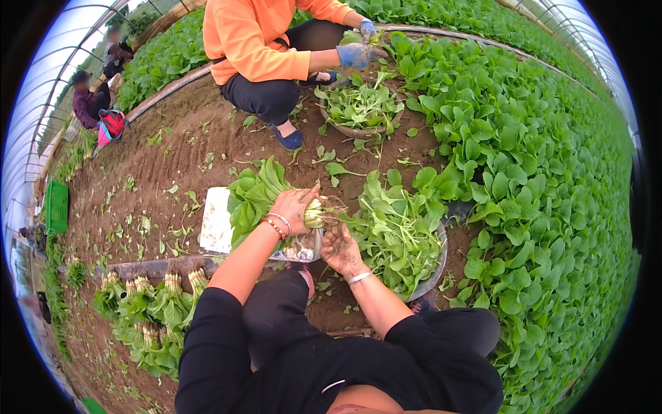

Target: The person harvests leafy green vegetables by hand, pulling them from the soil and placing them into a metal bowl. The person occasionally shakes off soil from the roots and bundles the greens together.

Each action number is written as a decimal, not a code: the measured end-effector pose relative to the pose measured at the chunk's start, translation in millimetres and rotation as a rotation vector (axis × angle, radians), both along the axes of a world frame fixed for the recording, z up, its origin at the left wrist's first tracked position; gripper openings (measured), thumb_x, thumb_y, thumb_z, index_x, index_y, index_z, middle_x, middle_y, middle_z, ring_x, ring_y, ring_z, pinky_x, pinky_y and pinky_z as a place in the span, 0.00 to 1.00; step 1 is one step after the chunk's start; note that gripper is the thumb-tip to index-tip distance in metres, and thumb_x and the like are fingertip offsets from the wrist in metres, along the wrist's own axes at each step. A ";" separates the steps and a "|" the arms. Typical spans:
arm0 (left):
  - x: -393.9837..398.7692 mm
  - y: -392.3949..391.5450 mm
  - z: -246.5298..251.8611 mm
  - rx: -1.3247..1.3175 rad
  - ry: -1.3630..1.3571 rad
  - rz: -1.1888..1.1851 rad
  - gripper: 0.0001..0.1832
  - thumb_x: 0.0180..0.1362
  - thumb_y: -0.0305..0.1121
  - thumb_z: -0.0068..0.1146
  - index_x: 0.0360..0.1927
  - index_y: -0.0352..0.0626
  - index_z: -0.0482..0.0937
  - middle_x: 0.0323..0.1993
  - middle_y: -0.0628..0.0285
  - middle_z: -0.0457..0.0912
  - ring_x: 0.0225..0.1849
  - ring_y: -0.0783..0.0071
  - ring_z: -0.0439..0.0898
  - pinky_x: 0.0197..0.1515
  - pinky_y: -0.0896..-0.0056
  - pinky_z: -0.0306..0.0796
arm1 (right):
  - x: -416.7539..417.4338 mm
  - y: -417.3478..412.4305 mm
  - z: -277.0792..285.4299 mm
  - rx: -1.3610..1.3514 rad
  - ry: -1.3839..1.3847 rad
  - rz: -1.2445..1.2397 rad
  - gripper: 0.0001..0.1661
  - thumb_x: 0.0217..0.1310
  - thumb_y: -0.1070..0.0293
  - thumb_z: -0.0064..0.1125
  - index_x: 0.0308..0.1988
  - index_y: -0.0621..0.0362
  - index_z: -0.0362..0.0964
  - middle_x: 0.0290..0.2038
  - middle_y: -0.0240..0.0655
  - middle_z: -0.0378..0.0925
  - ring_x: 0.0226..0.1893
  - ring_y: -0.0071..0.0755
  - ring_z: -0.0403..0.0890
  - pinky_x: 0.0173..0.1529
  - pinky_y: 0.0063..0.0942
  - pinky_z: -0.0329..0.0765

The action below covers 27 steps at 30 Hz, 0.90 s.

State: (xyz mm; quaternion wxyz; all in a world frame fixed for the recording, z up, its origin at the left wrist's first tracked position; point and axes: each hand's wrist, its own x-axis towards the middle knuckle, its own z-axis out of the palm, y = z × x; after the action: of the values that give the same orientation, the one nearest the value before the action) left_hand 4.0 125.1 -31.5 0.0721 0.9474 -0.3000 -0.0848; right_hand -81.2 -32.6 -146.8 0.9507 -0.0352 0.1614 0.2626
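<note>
My left hand (295,209) is closed round the stems of a bunch of leafy greens (258,191), its leaves pointing left and its roots to the right. Under the bunch lies a white foam or plastic box (214,222), soiled in places. My right hand (341,249) is just below the root ends, palm up with fingers curled; whether it pinches a root or anything else cannot be told. To its right a round basin (442,253) is heaped with loose leaves and plants (398,233).
Opposite crouches a co-worker in an orange top (258,41), gloved, beside another basin of greens (362,106). Dense growing greens (538,207) fill the right side. Tied bundles (170,300) lie at lower left. A green crate (57,207) and further people (90,101) are at far left.
</note>
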 end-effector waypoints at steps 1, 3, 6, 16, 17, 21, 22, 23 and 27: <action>-0.6 0.1 -0.2 -0.006 -0.004 -0.004 0.57 0.26 0.44 0.67 0.64 0.46 0.49 0.49 0.52 0.70 0.52 0.58 0.69 0.55 0.63 0.60 | -0.8 0.0 5.4 0.055 -0.028 -0.048 0.20 0.58 0.47 0.48 0.31 0.54 0.67 0.26 0.27 0.70 0.30 0.26 0.70 0.29 0.21 0.66; 0.3 0.1 -1.7 -0.019 -0.037 -0.009 0.58 0.26 0.43 0.66 0.64 0.46 0.48 0.48 0.52 0.71 0.51 0.57 0.69 0.55 0.63 0.61 | 5.9 -1.8 17.2 0.063 -0.039 -0.060 0.18 0.58 0.50 0.49 0.35 0.54 0.69 0.26 0.26 0.71 0.30 0.25 0.71 0.29 0.19 0.66; -1.0 -0.3 -1.5 0.006 -0.034 0.003 0.58 0.26 0.43 0.66 0.64 0.45 0.47 0.48 0.52 0.71 0.51 0.57 0.70 0.54 0.63 0.62 | 11.1 -4.5 30.0 0.102 -0.080 -0.056 0.19 0.58 0.51 0.50 0.42 0.53 0.70 0.27 0.26 0.74 0.30 0.24 0.72 0.29 0.18 0.66; -0.1 -1.9 6.5 0.037 0.024 0.006 0.57 0.29 0.45 0.65 0.64 0.44 0.46 0.50 0.51 0.70 0.51 0.57 0.70 0.54 0.64 0.63 | 2.8 -9.7 68.6 -0.312 -0.360 0.027 0.22 0.59 0.53 0.49 0.50 0.51 0.68 0.36 0.29 0.75 0.40 0.22 0.73 0.41 0.23 0.71; 0.3 -1.0 7.4 0.032 0.029 0.010 0.57 0.31 0.46 0.65 0.64 0.44 0.45 0.50 0.51 0.70 0.51 0.57 0.70 0.54 0.64 0.62 | 0.8 -7.2 68.1 -0.489 -0.512 0.071 0.21 0.60 0.54 0.49 0.50 0.52 0.68 0.39 0.29 0.74 0.42 0.22 0.72 0.43 0.23 0.70; 4.2 -0.4 -3.4 0.003 -0.011 -0.024 0.54 0.36 0.52 0.62 0.64 0.44 0.46 0.51 0.50 0.69 0.52 0.55 0.69 0.55 0.63 0.62 | -17.5 3.7 43.1 -1.138 -0.954 0.321 0.22 0.64 0.57 0.43 0.54 0.54 0.63 0.50 0.27 0.70 0.50 0.21 0.69 0.50 0.23 0.68; 1.5 1.7 -4.3 0.016 -0.035 -0.043 0.53 0.38 0.54 0.60 0.64 0.44 0.46 0.51 0.50 0.69 0.52 0.55 0.69 0.55 0.63 0.61 | -20.8 6.8 40.0 -0.988 -0.765 0.360 0.22 0.64 0.56 0.43 0.54 0.55 0.64 0.50 0.27 0.69 0.51 0.20 0.68 0.50 0.23 0.68; -0.1 2.4 -7.4 0.023 -0.020 -0.042 0.53 0.36 0.53 0.61 0.64 0.44 0.46 0.51 0.50 0.69 0.52 0.55 0.69 0.55 0.64 0.61 | -24.2 10.3 37.1 -0.837 -0.578 0.394 0.22 0.64 0.56 0.43 0.53 0.55 0.64 0.51 0.27 0.69 0.52 0.19 0.67 0.49 0.23 0.68; 1.1 -2.4 0.2 0.081 0.056 -0.034 0.58 0.28 0.49 0.66 0.64 0.44 0.46 0.51 0.50 0.69 0.52 0.55 0.69 0.55 0.65 0.63 | -16.4 18.3 17.8 -0.666 -0.428 0.340 0.23 0.63 0.55 0.43 0.53 0.56 0.64 0.52 0.27 0.68 0.53 0.19 0.66 0.48 0.23 0.69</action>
State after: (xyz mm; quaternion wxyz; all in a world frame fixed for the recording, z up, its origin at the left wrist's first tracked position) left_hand 5.1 122.7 -31.3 0.0408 0.9417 -0.3100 -0.1245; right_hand -97.5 -14.3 -129.0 0.8427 -0.4199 0.0286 0.3357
